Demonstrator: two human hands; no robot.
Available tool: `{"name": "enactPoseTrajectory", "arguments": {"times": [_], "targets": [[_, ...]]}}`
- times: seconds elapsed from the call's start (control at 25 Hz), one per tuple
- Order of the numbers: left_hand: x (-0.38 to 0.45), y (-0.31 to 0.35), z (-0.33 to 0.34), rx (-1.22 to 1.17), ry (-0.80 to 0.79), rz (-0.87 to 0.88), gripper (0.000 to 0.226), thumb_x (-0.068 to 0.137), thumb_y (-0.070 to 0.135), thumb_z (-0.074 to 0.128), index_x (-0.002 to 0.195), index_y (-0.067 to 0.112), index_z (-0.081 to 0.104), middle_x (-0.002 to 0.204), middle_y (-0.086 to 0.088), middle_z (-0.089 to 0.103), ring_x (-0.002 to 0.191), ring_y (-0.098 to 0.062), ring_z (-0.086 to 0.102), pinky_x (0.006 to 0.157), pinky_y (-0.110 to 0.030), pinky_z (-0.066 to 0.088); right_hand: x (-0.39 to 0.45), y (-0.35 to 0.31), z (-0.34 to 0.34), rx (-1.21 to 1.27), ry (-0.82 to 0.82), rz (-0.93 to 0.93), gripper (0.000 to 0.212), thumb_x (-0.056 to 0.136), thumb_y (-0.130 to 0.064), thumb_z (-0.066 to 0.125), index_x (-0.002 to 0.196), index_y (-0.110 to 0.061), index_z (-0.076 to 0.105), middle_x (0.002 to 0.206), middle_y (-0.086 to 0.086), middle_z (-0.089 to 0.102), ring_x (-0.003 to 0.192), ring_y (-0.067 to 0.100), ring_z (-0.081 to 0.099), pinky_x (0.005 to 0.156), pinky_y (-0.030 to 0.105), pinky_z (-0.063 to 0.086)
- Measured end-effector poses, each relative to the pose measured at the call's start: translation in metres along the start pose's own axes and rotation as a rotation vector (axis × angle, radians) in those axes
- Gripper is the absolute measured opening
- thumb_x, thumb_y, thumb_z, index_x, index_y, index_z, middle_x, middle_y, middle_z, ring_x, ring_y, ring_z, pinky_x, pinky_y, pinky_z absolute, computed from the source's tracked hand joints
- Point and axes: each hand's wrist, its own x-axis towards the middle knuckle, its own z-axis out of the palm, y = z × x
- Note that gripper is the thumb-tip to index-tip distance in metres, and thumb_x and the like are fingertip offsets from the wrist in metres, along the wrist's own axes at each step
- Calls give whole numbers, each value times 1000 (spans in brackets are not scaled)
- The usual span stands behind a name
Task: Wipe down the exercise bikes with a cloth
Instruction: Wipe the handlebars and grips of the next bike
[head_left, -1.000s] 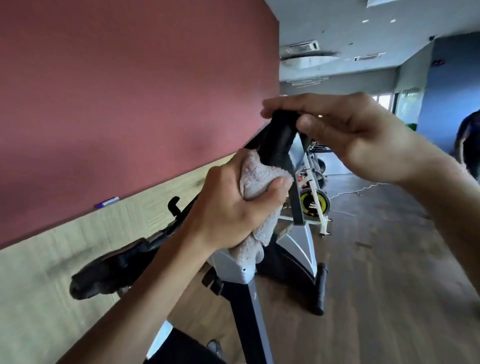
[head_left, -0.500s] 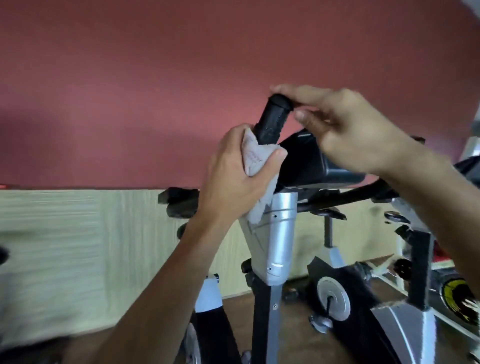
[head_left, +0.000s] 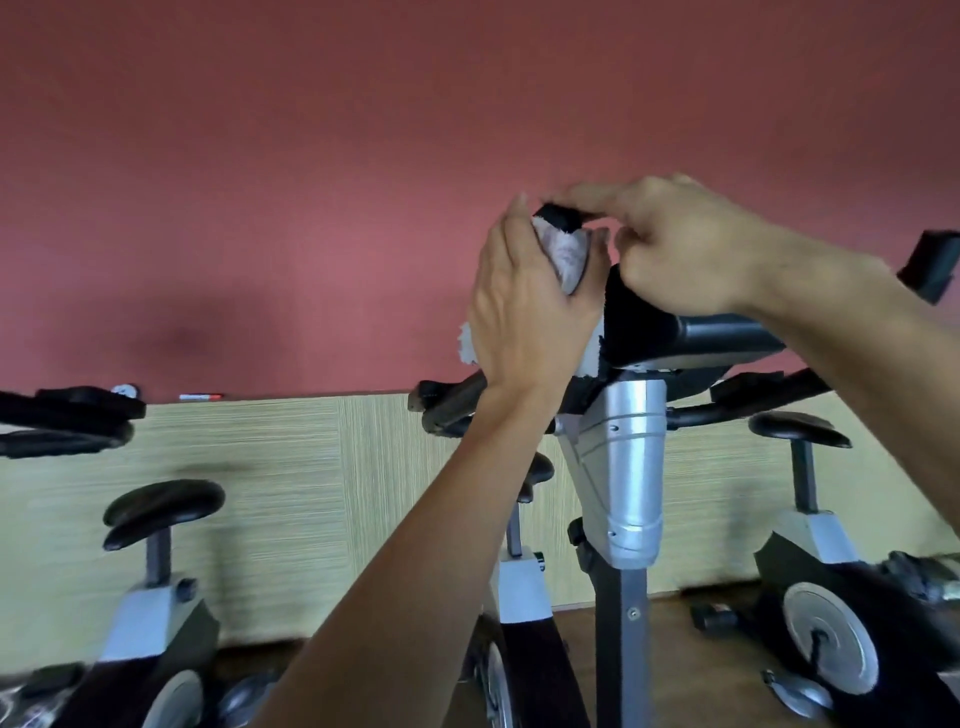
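Cloth worked up to the tip of the grip

Half a second before, the left hand (head_left: 524, 306) had held the cloth (head_left: 566, 254) lower on the grip (head_left: 558, 215); now it clamped the pale, fluffy cloth round the black, matte bar just under the tip, so this grip was likely nearly done (other bikes stood untouched alongside). The right hand (head_left: 685, 244) lay over the tip, fingers curled on it, above the smooth silver post (head_left: 631, 467)

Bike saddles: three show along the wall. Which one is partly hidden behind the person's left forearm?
The middle saddle: only its right end shows past the left forearm. The left saddle and the right saddle stand in full view.
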Motion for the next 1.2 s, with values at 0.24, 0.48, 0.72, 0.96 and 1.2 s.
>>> {"name": "enactPoseTrajectory", "arguments": {"times": [0.24, 0.48, 0.72, 0.96, 1.2], "targets": [[-30, -14, 0, 123, 20, 39, 93, 94, 53, 64, 157, -2, 23, 152, -22, 46, 136, -33, 50, 101, -39, 49, -4, 11, 13, 20, 42, 23, 79, 88, 8, 38, 155, -34, 38, 153, -4, 50, 94, 18, 61, 76, 6, 32], [-1, 1, 11, 212, 87, 100, 100, 89, 53, 50, 157, -10, 11, 163, -27, 26, 148, -34, 35, 117, -34, 36, 0, 20, 21, 133, 112, -45, 72, 90, 7, 38, 154, -28, 43, 151, -7, 51, 129, -4, 52, 98, 9, 36], [-28, -21, 14, 278, 98, 121, 102, 90, 47, 72, 157, -7, 17, 162, -23, 31, 149, -32, 34, 120, -34, 34, -4, 20, 24, 189, 76, -26, 81, 86, 9, 40, 156, -32, 37, 160, -9, 38, 77, -24, 48, 67, -6, 32], [0, 3, 13, 248, 126, 145, 92, 92, 45, 51, 159, -5, 11, 162, -22, 31, 150, -31, 33, 117, -37, 37, -2, 24, 27, 115, 182, -97, 74, 84, 3, 36, 150, -29, 47, 144, -2, 59, 137, 19, 48, 109, 25, 38], [-38, -19, 16, 303, 163, 101, 99, 89, 53, 62, 157, -5, 20, 160, -20, 35, 147, -30, 38, 117, -34, 38, -1, 25, 33, 44, 135, -79, 81, 83, 2, 41, 156, -32, 37, 158, -5, 43, 139, 28, 43, 117, 34, 32]]}}
